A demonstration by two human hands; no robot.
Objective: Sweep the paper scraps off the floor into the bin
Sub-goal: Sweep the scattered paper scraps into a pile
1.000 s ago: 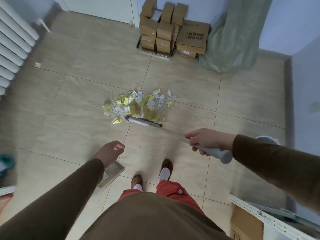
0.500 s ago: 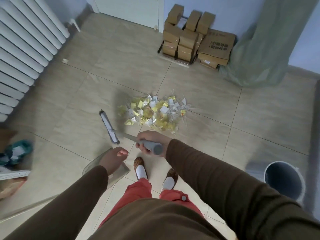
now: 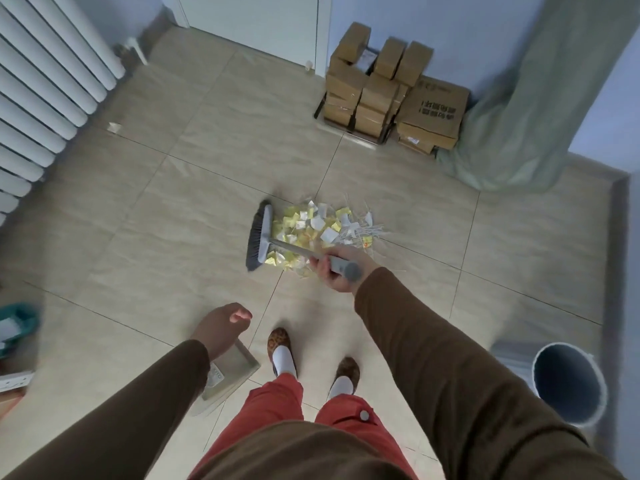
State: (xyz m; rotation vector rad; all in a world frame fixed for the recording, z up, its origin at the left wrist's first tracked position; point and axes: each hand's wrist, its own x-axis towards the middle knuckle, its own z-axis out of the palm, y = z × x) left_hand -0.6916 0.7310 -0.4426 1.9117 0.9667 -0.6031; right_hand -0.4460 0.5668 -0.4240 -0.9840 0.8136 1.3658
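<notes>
Many scraps [image 3: 320,230] lie heaped on the floor [image 3: 173,220], touching the brush [image 3: 259,237] at their left. The right hand [image 3: 337,271] grips its handle. The left hand [image 3: 221,329] holds the dustpan [image 3: 230,370]. The bin [image 3: 568,384] stands well apart, its contents unclear.

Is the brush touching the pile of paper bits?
Touching. The head view shows the brush head pressed against the left edge of the paper scraps, no floor between.

The beige tiled floor [image 3: 180,209] looks smooth and a bit shiny. The yellow and white paper scraps [image 3: 322,225] look thin and crumpled. The grey plastic broom [image 3: 261,233] has dark bristles. The brown cardboard boxes [image 3: 429,112] look dull and matt.
</notes>
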